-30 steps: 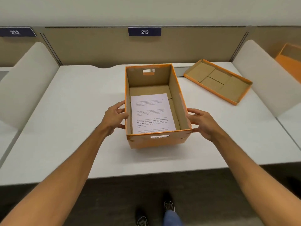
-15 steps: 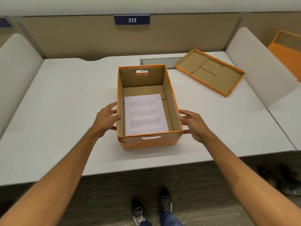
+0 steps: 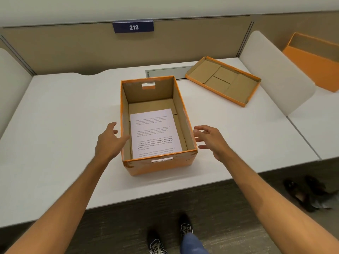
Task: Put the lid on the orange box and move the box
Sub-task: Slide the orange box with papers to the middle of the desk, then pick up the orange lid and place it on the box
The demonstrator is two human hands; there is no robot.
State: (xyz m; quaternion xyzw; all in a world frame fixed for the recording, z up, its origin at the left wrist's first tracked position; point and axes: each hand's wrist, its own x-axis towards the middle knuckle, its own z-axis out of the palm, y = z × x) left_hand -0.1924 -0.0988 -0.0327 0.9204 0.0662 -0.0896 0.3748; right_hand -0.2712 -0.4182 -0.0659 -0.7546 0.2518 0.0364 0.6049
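An open orange cardboard box [image 3: 161, 167] stands near the front edge of the white desk [image 3: 64, 129], with a printed sheet of paper [image 3: 155, 132] lying on its floor. Its orange lid [image 3: 222, 80] lies upside down at the back right of the desk, brown inside facing up. My left hand [image 3: 110, 142] is beside the box's left wall, fingers spread, at most brushing it. My right hand [image 3: 211, 140] hovers just off the right wall with fingers apart. Neither hand holds anything.
White curved dividers [image 3: 275, 74] flank the desk on both sides. A second orange box [image 3: 315, 59] sits on the neighbouring desk at the far right. A grey cable hatch [image 3: 167, 71] lies behind the box. A number sign 213 [image 3: 133, 27] hangs on the back panel.
Both hands have come off the box's sides and spread open. The box rests slightly closer to the desk's front edge than a second ago.
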